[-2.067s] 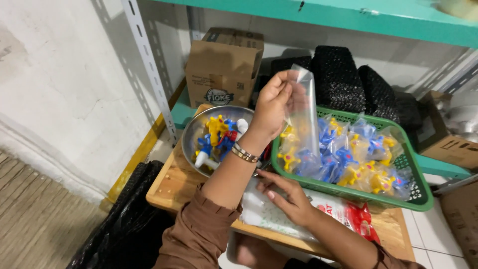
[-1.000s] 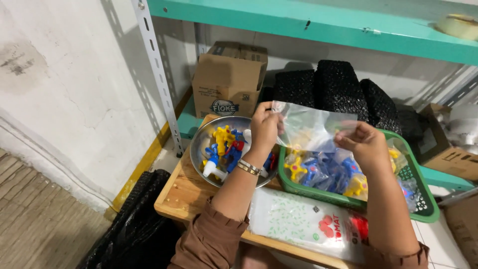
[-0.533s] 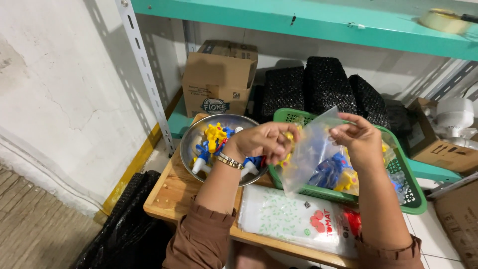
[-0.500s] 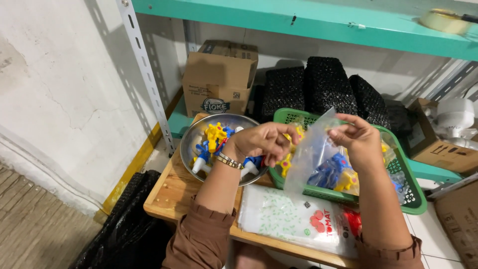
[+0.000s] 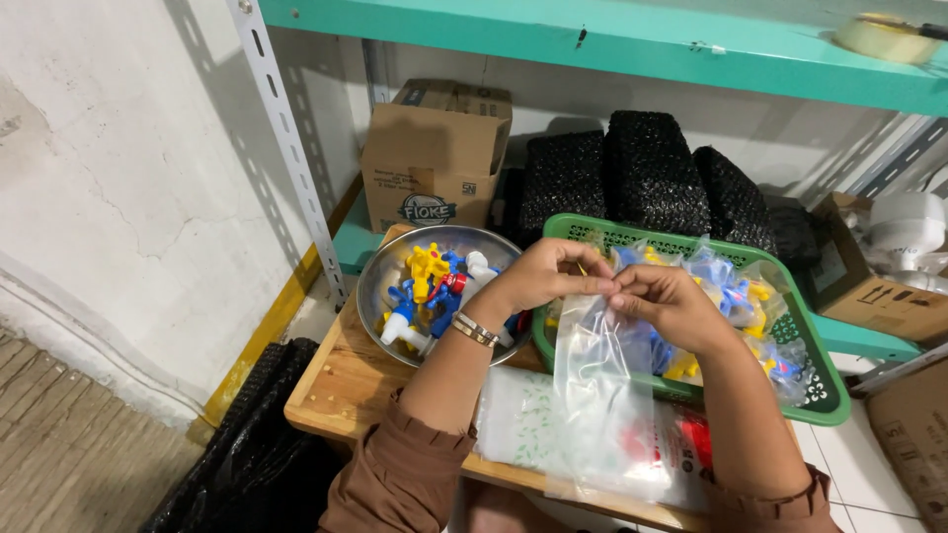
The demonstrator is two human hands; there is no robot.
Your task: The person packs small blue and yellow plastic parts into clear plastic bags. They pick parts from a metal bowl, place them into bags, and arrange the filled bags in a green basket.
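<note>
Above the middle of the wooden board (image 5: 341,395), the left hand (image 5: 546,281) and the right hand (image 5: 669,304) pinch the top edge of a clear plastic bag (image 5: 607,410) between fingertips, both closed on it, so that it hangs down in front of the board's near edge. Under the bag, on the board's right half, lies a flat printed packet (image 5: 523,429), white with small green marks and a red patch at its right end. At the board's far left corner stands a round steel bowl (image 5: 380,281) of yellow, blue, white and red plastic pieces. Just right of the bowl, a green mesh basket (image 5: 820,390) holds small clear bags of the same coloured pieces. Behind the bowl stands a brown cardboard box (image 5: 434,163) with a dark oval label low on its front. Beside it are black net-wrapped bundles (image 5: 652,178), under a teal shelf (image 5: 632,39)
</note>
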